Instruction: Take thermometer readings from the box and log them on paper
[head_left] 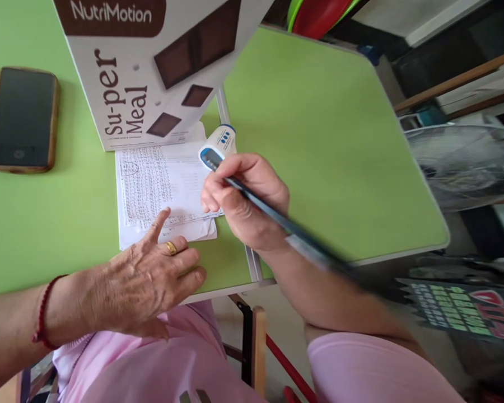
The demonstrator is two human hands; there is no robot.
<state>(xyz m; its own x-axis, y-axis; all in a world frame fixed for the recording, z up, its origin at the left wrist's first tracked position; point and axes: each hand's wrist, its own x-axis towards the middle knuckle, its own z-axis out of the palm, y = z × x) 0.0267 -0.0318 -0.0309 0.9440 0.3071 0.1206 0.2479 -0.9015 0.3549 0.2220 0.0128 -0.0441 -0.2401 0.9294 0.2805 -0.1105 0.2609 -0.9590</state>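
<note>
**A:** What do the papers look like, and where are they?

**B:** The papers (147, 187) lie in front of you on the green desk (340, 151): overlapping white sheets, the top one filled with dense rows of small dark handwriting, a loop drawn near its upper left. The words are too small to read.

**A:** And the hands?

**B:** Your right hand (247, 196) has its thumb and index fingers pinching a long, dark pen (273, 215), blurred toward its back end; the others curl beneath. Your left hand (147, 285) has its fingers spread, the index one stretched over the lower writing. You cannot tell from this view whether it presses down.

**A:** Where are the edges, and the room to move?

**B:** To your right, the desktop stretches to a pale rim with a rounded corner. A metal seam runs beside your right hand, and the near edge passes under your left. A tall carton (126, 73) borders the top of the sheets; just beside them, behind the pen, is a white-and-blue device (224, 140).

**A:** Materials and shapes?

**B:** The desk is smooth, the carton printed cardboard with brown rectangles. Well left lies a flat black phone (23, 120) in a rounded brown case.
</note>
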